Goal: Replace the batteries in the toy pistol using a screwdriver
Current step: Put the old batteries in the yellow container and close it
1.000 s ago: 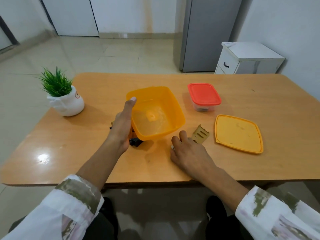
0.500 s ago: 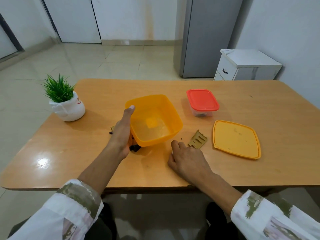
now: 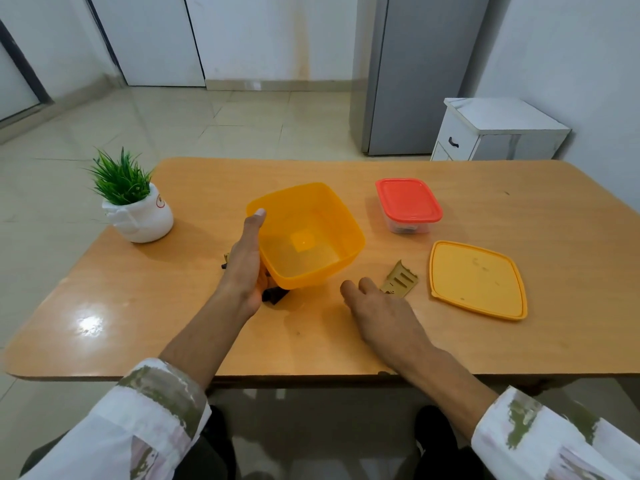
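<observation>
My left hand (image 3: 244,263) grips the near-left rim of an empty orange tub (image 3: 306,239), which is tilted toward me above the table. A dark part of the toy pistol (image 3: 273,295) pokes out under the tub and my left hand; most of it is hidden. An olive-tan battery cover (image 3: 400,279) lies flat to the right of the tub. My right hand (image 3: 377,313) rests on the table with its fingers relaxed, the fingertips just left of the cover. No screwdriver is in sight.
The tub's orange lid (image 3: 476,279) lies flat at the right. A clear box with a red lid (image 3: 408,204) stands behind it. A small potted plant (image 3: 133,206) sits at the table's left edge. The wooden table (image 3: 519,341) ends close to my body.
The tub has tipped a little lower toward the table in my left hand. My right hand has slid slightly back from the battery cover. The camera has shifted.
</observation>
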